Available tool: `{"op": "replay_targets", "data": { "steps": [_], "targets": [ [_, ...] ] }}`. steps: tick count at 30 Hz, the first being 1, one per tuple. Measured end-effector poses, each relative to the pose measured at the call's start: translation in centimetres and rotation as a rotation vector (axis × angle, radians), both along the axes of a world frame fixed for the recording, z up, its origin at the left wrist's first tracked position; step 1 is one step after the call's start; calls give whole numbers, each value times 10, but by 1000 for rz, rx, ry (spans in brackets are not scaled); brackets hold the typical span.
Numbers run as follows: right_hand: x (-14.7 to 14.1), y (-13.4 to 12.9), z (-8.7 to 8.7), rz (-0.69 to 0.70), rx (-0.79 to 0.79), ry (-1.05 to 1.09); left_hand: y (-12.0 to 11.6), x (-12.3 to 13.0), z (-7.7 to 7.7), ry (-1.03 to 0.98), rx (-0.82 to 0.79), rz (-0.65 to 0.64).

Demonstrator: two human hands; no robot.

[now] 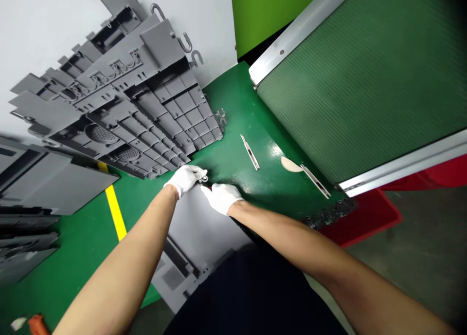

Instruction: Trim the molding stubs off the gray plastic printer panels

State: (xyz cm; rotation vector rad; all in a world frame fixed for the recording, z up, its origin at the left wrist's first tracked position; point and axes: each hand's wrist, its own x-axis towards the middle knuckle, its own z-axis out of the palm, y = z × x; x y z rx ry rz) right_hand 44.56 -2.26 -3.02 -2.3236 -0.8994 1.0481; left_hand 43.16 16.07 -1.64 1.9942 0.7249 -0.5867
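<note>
A grey plastic panel (207,223) lies in front of me, partly hidden by my arms and dark clothing. My left hand (185,179), in a white glove, is closed at the panel's far edge, with its fingertips at a small grey hook (203,179). Just to its right, my white-gloved right hand (223,197) is closed, thumb and fingers pinched. A thin dark and red thing (208,187) shows at its fingertips, too small to name. Two craft knives, one nearer (250,153) and one farther right (315,180), lie on the green table beyond.
Stacked grey ribbed panels (164,111) lean at the back left, more panels (54,179) at far left. A green conveyor belt (365,82) with a metal frame stands right. Near it are a cream half-round piece (291,164), dark scraps (332,214) and a red bin (375,218).
</note>
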Motion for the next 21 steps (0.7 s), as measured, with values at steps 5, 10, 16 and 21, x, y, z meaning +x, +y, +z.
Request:
{"op": "replay_targets", "data": {
  "steps": [5, 10, 16, 21],
  "targets": [
    [15, -3, -8, 136, 9, -88, -1, 1, -8, -30, -40, 47],
    [24, -17, -12, 199, -18, -59, -1, 6, -15, -91, -12, 144],
    [15, -69, -16, -45, -118, 54, -1, 6, -2, -139, 20, 81],
    [-18, -141, -17, -369, -92, 193, -58, 11, 9, -173, 420, -71]
  ]
}}
